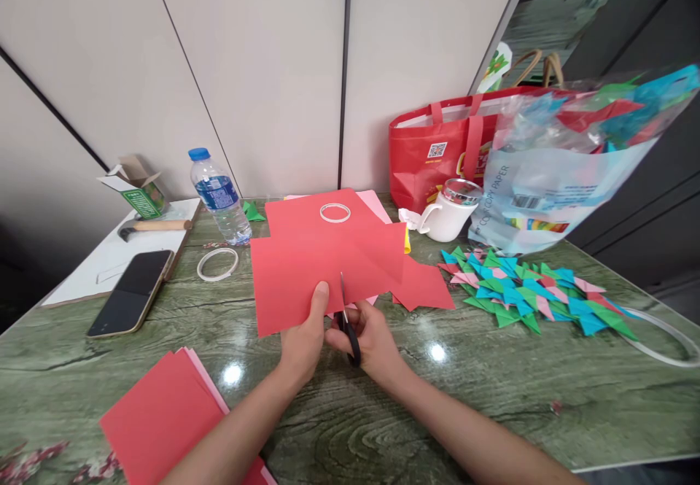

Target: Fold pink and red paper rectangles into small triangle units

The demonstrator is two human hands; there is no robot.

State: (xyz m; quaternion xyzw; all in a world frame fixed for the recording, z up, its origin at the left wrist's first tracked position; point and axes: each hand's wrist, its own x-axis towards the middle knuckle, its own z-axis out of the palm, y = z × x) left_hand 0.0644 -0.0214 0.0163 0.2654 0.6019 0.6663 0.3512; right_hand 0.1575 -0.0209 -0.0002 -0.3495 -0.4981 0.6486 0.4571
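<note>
My left hand (305,339) pinches the near edge of a red paper sheet (295,273), thumb on top, and holds it just above the green table. My right hand (367,339) grips black-handled scissors (348,324). Their blades point away from me and bite into the sheet's near edge, just right of my left thumb. More red sheets (328,226) lie behind it with a white tape ring (335,212) on top.
A stack of red and pink paper (158,416) lies near left. A phone (131,292), a second tape ring (217,263), a water bottle (219,197) and a hammer (153,227) sit left. A white mug (448,215), red bag (437,153), plastic bag (558,171) and folded paper pieces (525,292) are right.
</note>
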